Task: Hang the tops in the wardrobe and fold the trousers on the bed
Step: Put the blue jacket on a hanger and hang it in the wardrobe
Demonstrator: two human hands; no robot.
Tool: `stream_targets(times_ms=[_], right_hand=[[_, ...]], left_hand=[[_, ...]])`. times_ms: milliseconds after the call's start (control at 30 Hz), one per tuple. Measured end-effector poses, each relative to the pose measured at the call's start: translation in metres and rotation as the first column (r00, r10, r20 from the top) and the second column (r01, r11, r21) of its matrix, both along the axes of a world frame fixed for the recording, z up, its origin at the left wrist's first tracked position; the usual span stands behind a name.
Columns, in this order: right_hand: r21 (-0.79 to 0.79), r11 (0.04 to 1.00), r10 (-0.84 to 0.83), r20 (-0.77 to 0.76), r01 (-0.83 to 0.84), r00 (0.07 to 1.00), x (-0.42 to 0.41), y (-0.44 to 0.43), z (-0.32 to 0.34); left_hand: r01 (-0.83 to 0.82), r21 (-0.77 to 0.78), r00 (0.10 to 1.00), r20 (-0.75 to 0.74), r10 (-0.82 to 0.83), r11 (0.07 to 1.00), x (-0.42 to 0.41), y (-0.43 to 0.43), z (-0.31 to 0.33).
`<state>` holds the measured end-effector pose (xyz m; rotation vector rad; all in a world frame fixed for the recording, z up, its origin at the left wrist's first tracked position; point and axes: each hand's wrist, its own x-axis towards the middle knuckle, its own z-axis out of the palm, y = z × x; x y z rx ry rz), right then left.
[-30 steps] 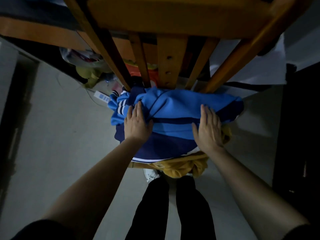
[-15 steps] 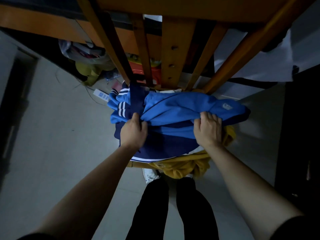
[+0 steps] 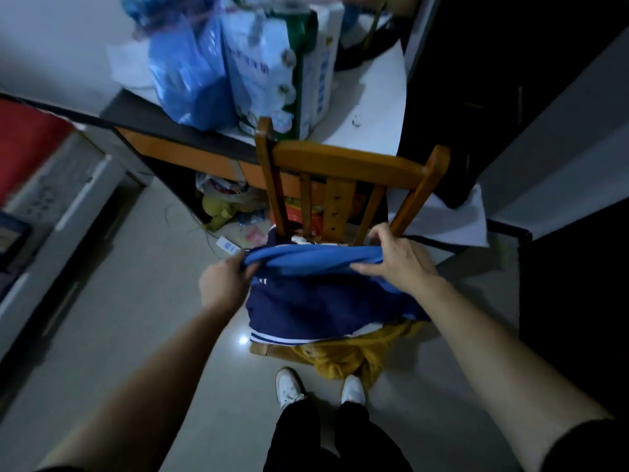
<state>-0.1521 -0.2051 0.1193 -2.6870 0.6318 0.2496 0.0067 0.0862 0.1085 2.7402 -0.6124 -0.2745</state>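
A blue and navy sports jacket (image 3: 316, 301) with white stripes lies bunched on the seat of a wooden chair (image 3: 343, 165). My left hand (image 3: 226, 284) grips its light-blue upper edge at the left. My right hand (image 3: 401, 260) holds the same edge at the right, fingers curled over the cloth. The edge is raised a little off the pile. Under the jacket a mustard-yellow garment (image 3: 350, 356) hangs over the seat's front edge.
A desk (image 3: 374, 97) behind the chair carries blue plastic bags (image 3: 190, 73) and a carton. Clutter and a power strip (image 3: 227, 246) lie on the floor under it. A dark wardrobe (image 3: 476, 80) stands at the right. My white shoes (image 3: 289, 386) stand close to the chair.
Both hands went from lying flat on the jacket to gripping its upper edge and lifting it. My head has risen, so the desk top and chair back show.
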Motion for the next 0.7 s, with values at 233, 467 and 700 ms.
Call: stream_targets(times_ms=[233, 467, 700], right_hand=[[0.395, 0.916, 0.156, -0.204, -0.065, 0.966, 0.029, 0.031, 0.03], [0.364, 0.931, -0.049, 0.106, 0.007, 0.993, 0.047, 0.056, 0.063], [0.591, 0.793, 0.115, 0.091, -0.147, 0.989, 0.076, 0.091, 0.126]], left_hand=[[-0.113, -0.512, 0.983, 0.066, 0.17, 0.852, 0.013, -0.016, 0.114], [-0.215, -0.826, 0.962, -0.089, 0.257, 0.521, 0.001, -0.014, 0.215], [-0.144, -0.98, 0.965, -0.108, 0.239, 0.139, -0.012, -0.006, 0.345]])
